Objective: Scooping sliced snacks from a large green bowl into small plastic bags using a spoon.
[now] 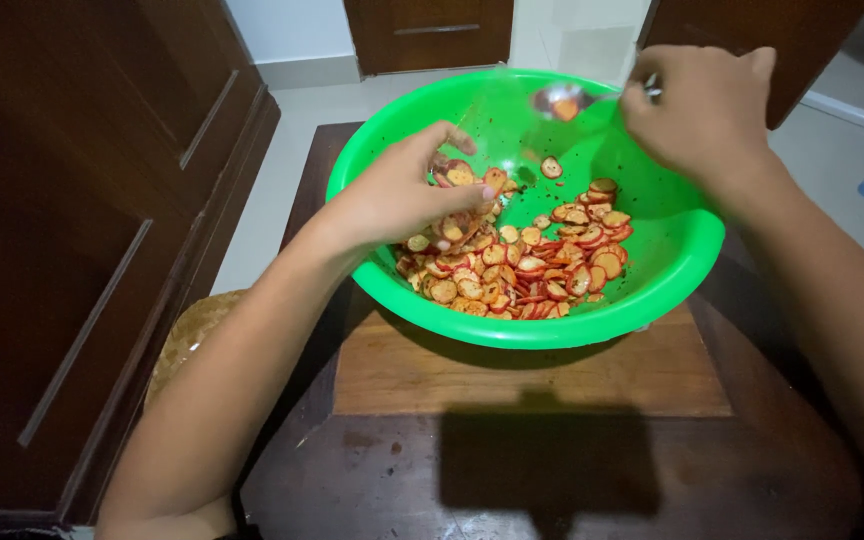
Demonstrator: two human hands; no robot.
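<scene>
We see a left hand (407, 195) at nine o'clock and a right hand (697, 110) at one o'clock. Both forearms are bare, without sleeves. We see no rings or watch.

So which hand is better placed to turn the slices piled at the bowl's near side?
Left, probably. The left hand already rests on the slices; the right hand holds a spoon up at the green bowl's far rim.

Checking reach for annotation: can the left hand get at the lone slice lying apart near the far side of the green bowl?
Probably yes. The left hand is already inside the green bowl, and the lone slice lies uncovered on bare bowl floor just beyond its fingertips. The spoon in the right hand sits higher, apparently clear of that path.
</scene>
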